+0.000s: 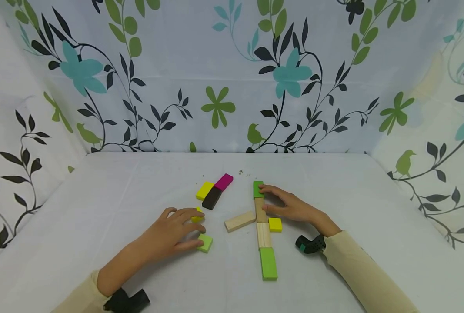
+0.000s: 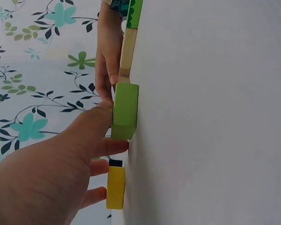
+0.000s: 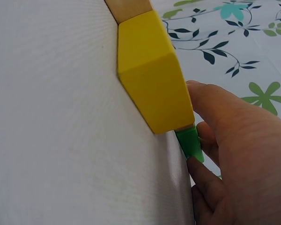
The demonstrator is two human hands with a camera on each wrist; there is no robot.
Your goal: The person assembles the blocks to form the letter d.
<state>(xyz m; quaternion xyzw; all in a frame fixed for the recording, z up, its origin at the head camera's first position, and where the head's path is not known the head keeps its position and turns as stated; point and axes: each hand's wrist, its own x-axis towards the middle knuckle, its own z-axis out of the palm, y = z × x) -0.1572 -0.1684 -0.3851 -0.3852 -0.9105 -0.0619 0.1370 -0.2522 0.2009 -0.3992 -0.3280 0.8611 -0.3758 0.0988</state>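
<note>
My left hand [image 1: 169,230] spreads low over the table, its thumb on a light green block [image 1: 205,243] and its other fingertips on a small yellow block [image 1: 197,214]. The left wrist view shows the thumb along the upper face of that green block. My right hand [image 1: 294,206] reaches across a row of blocks. Its index fingertip touches the green block [image 1: 257,188] at the far end; the thumb lies beside the tan wooden block [image 1: 260,210]. Nearer in the row come a pale wooden block [image 1: 263,235] and a longer green block [image 1: 268,264].
Another yellow block [image 1: 275,224] sits against the row's right side. A plain wooden block [image 1: 239,221] slants out on its left. Farther back, yellow [image 1: 205,190], dark brown [image 1: 212,198] and magenta [image 1: 224,182] blocks lie together. Patterned cloth [image 1: 216,108] rises behind the white tabletop [image 1: 138,182].
</note>
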